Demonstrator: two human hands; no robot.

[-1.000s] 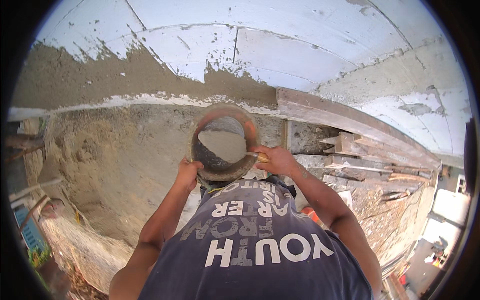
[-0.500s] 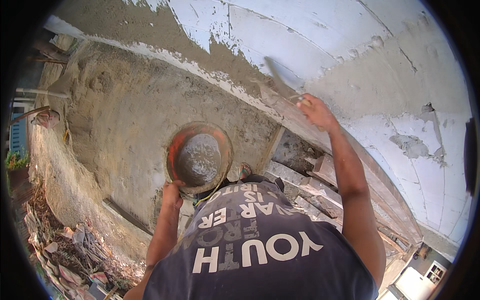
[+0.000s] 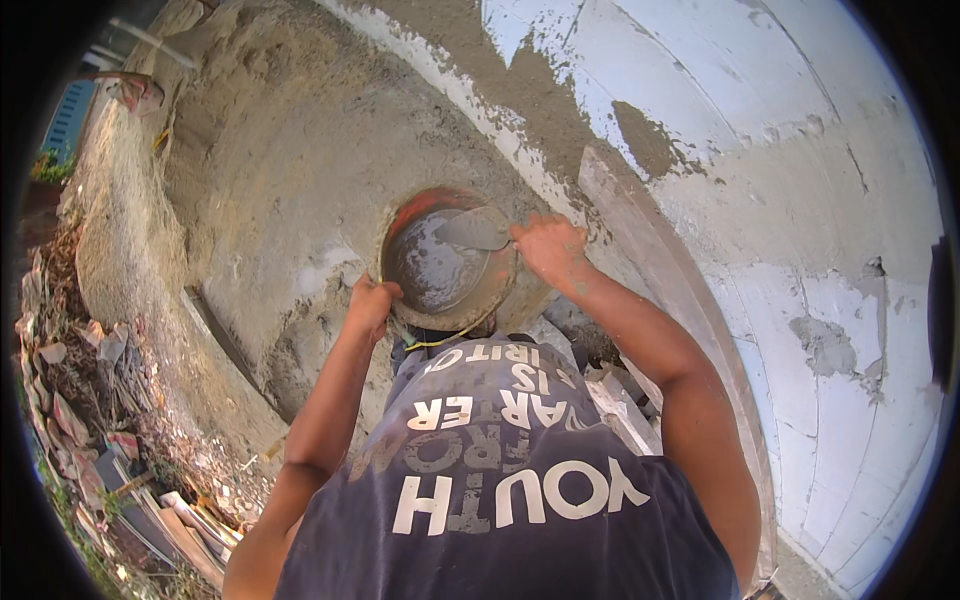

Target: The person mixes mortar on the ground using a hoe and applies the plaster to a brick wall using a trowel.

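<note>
An orange-lined, mortar-caked bucket [image 3: 400,222] is in front of me, with wet grey mortar [image 3: 432,272] inside. My left hand [image 3: 373,302] is closed on the near left part of its rim. My right hand [image 3: 549,247], at the bucket's right rim, grips a trowel; the handle is mostly hidden in my fingers. The trowel's blade [image 3: 474,229] reaches over the rim into the bucket, just above or touching the mortar. A yellow cord [image 3: 447,338] hangs along the bucket's near side.
A pale block wall [image 3: 740,130], partly coated with mortar, rises on the right. A wooden board [image 3: 650,235] runs along its foot. Rough ground [image 3: 270,150] spreads to the left, with a heap of debris [image 3: 110,430] at lower left. Wood pieces [image 3: 622,410] lie beside me on the right.
My right hand has brought the trowel from the wall down and left into the bucket. A fresh patch of mortar shows on the wall. The bucket has shifted right and up in view.
</note>
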